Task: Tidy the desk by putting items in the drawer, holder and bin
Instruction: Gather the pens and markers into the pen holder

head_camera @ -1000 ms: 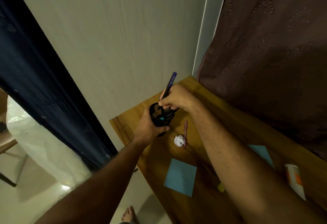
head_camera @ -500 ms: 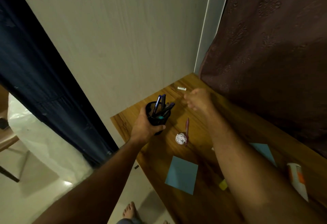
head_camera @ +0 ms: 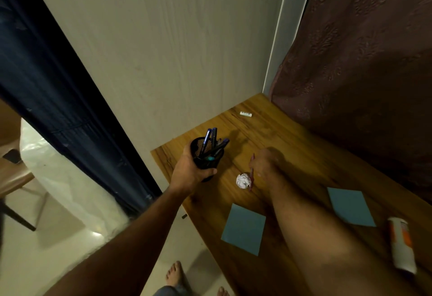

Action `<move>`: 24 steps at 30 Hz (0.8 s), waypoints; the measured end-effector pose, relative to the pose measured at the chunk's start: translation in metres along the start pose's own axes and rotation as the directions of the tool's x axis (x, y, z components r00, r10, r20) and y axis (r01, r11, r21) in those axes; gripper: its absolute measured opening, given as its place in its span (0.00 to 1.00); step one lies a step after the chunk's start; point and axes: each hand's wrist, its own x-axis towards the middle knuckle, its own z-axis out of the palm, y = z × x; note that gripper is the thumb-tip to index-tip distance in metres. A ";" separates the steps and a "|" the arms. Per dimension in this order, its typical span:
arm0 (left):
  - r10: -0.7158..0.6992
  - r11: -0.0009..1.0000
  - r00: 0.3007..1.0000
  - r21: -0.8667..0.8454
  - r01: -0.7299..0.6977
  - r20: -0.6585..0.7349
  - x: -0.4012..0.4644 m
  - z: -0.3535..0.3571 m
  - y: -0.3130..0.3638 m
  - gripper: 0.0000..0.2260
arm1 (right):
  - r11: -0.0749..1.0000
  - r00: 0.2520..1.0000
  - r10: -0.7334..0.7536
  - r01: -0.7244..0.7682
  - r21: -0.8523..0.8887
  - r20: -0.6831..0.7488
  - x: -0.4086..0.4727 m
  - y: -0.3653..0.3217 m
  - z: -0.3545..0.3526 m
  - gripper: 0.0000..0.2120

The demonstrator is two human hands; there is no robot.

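Note:
My left hand grips a black mesh pen holder with several dark pens standing in it, above the desk's left edge. My right hand is down on the wooden desk, fingertips at a red pen that lies flat. I cannot see whether the fingers hold that pen. A crumpled white paper ball lies touching the pen's left side. Two blue paper notes lie nearer to me.
A small white eraser lies near the far corner. A white and orange tube lies at the desk's right. A brown curtain hangs behind the desk and a wall runs along its left. My bare feet stand on the floor.
My right hand dropped the blue pen into the holder, swung out towards the far corner, then came back down onto the red pen. My left hand kept hold of the holder.

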 end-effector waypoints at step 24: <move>0.013 1.000 0.999 -0.022 -0.012 0.051 -0.006 0.013 0.019 0.43 | 0.792 0.894 -0.424 0.444 0.420 -0.145 -0.085 -0.131 -0.061 0.16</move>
